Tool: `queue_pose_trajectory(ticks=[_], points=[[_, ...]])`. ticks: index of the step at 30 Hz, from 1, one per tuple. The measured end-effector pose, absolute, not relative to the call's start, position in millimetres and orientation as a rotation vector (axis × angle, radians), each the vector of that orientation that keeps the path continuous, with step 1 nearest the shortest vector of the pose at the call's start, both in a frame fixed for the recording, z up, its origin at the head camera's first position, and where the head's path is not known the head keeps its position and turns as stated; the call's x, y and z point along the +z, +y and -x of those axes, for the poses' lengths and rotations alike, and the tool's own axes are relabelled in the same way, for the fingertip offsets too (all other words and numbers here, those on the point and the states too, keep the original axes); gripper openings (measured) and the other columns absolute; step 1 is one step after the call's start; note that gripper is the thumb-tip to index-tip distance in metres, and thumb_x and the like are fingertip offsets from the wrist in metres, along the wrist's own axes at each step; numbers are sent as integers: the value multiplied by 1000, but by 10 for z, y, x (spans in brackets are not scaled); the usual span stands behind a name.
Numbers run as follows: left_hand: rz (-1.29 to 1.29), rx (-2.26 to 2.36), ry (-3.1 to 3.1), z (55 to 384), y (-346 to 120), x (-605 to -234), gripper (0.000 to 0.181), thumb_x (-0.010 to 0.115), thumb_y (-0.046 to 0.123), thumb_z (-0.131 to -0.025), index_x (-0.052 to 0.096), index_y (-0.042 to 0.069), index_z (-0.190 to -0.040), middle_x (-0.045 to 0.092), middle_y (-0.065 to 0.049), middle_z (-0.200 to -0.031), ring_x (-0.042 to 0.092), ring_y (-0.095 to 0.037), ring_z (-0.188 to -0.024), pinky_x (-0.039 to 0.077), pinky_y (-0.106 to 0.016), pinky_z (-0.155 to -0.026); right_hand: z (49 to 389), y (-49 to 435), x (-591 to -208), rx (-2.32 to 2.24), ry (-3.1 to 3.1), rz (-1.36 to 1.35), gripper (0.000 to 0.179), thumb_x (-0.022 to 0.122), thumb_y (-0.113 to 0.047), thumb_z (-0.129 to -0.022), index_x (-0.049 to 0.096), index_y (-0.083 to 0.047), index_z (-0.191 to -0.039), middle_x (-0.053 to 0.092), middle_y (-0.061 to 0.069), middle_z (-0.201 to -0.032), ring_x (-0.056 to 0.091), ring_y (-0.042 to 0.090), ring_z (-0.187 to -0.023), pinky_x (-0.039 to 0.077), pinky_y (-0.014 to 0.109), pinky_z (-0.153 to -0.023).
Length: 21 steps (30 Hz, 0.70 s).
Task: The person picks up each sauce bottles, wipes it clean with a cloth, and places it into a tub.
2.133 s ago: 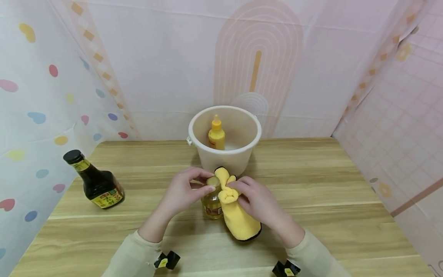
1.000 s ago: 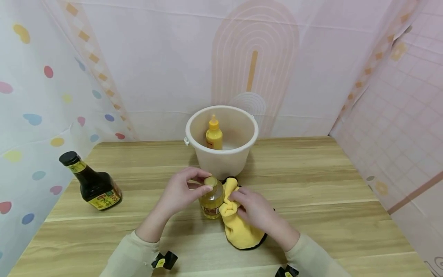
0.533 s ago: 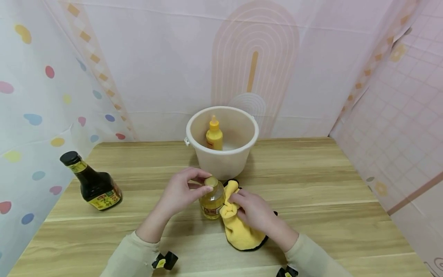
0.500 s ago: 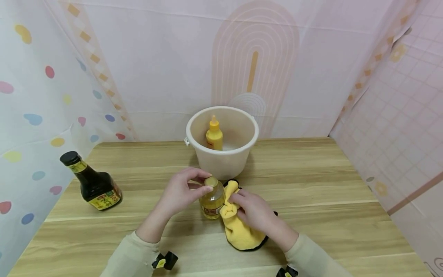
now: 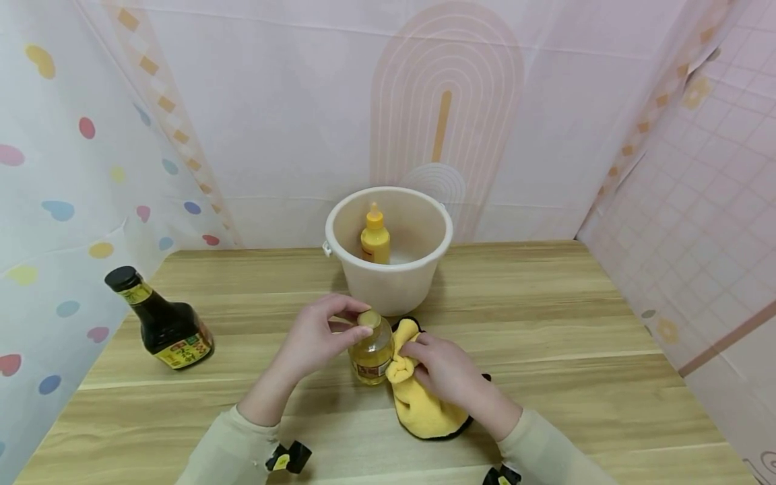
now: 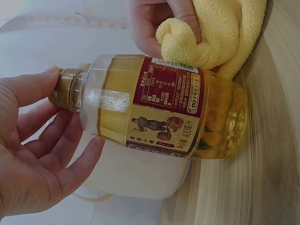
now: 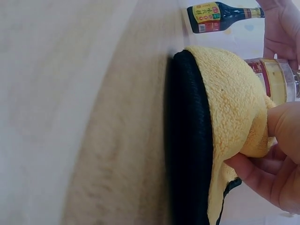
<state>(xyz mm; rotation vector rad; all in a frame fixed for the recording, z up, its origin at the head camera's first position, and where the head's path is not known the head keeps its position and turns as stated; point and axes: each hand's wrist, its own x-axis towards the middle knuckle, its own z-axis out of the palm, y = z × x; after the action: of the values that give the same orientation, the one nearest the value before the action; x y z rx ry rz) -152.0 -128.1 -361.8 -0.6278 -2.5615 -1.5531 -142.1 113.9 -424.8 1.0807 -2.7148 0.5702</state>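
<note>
A clear bottle of golden cooking oil [image 5: 372, 358] stands upright on the table, its red and tan label seen closely in the left wrist view. My left hand [image 5: 319, 334] pinches its gold cap [image 6: 69, 89] between thumb and fingers. On the bottle's right side, my right hand [image 5: 447, 369] grips a bunched yellow towel [image 5: 424, 409] with black edging. The towel touches the bottle's side, and its lower end rests on the table. In the right wrist view, the fingers [image 7: 255, 176] hold a fold of the towel [image 7: 229, 93].
A white bucket [image 5: 397, 289] stands just behind the oil bottle, with a yellow squeeze bottle [image 5: 376, 241] inside. To the left is a dark sauce bottle [image 5: 172, 330] with a black cap. Patterned curtains [image 5: 291, 121] hang at the back and sides of the wooden table [image 5: 564, 337].
The right hand has lowered the towel along the oil bottle's side and slightly toward me, and the towel has spread out to the right. The left hand keeps its hold on the cap.
</note>
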Motion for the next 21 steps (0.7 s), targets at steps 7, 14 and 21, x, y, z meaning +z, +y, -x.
queue_pose_trajectory(ticks=[7,14,21], points=[[618,-1542,-2572,1525,-1277,-3614,26,80,4,-82,71,3,-106,67,-6,-102,65,-22,-93,58,-29,-77,1416,1136,-4223,526,-2734,-1090,27,72,0,-83,71,-12,-108,62,1,-92,56,14,-72,47,25,-60],[634,-1542,-2565,1516,-1286,-3616,24,79,5,-84,71,2,-106,67,-7,-103,65,-23,-93,58,-31,-78,1392,1196,-4167,581,-2707,-1039,32,69,-3,-86,66,-6,-117,63,6,-97,59,17,-74,51,29,-62],[634,-1534,-2557,1526,-1278,-3628,25,81,4,-81,72,3,-105,67,-5,-101,66,-21,-91,58,-29,-76,1389,1260,-3941,752,-2412,-958,45,74,1,-80,64,-7,-123,64,8,-105,64,21,-84,55,37,-68]])
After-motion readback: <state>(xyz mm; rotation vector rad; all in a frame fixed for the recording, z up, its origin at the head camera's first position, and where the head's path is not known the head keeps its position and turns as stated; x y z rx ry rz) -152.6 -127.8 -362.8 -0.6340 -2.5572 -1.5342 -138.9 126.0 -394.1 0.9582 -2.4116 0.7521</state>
